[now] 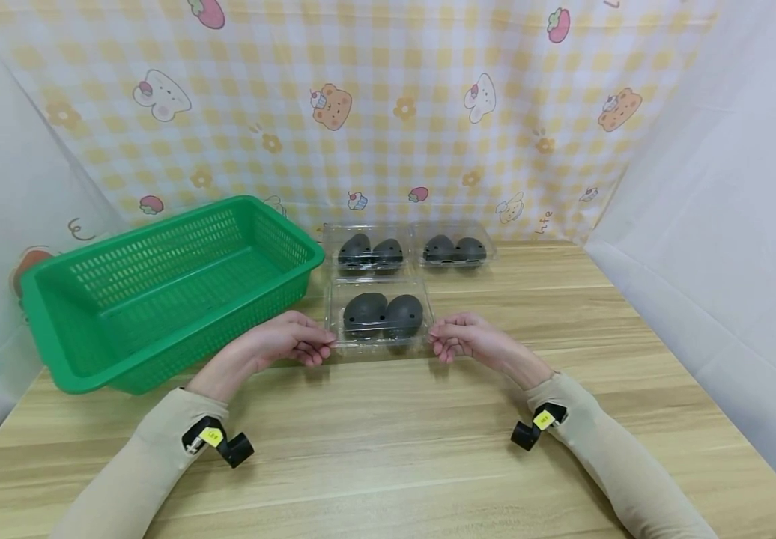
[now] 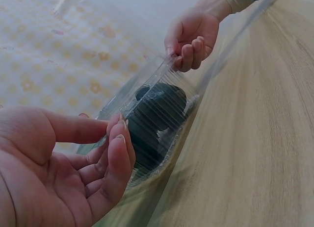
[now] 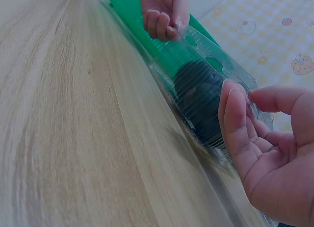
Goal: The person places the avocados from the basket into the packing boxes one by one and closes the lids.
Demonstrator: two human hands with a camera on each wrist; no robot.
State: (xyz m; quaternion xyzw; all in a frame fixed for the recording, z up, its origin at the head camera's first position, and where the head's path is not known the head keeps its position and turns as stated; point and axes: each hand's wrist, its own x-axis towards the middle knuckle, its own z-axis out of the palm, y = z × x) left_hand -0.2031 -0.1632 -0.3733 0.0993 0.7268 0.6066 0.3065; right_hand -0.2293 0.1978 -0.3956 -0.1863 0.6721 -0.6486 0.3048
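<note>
In the head view a clear plastic clamshell box [image 1: 376, 343] stands at the middle of the table, holding two dark, egg-shaped things [image 1: 365, 310] that look like avocados. My left hand [image 1: 291, 341] pinches the box's front left corner between thumb and fingertips. At the front right corner, my right hand [image 1: 467, 338] grips the rim the same way. The left wrist view shows the thumb and index finger [image 2: 83, 130] meeting on the thin plastic edge. Ribbed plastic of the box [image 3: 196, 102] faces the right wrist camera, with the dark shapes behind it.
Two more clear boxes, the left one [image 1: 368, 230] and the right one [image 1: 485, 232], stand behind, each with two dark egg-shaped things. A green basket [image 1: 179, 337] with slotted walls sits at the left on the wooden table [image 1: 388, 442]. A checked curtain [image 1: 401, 150] hangs behind.
</note>
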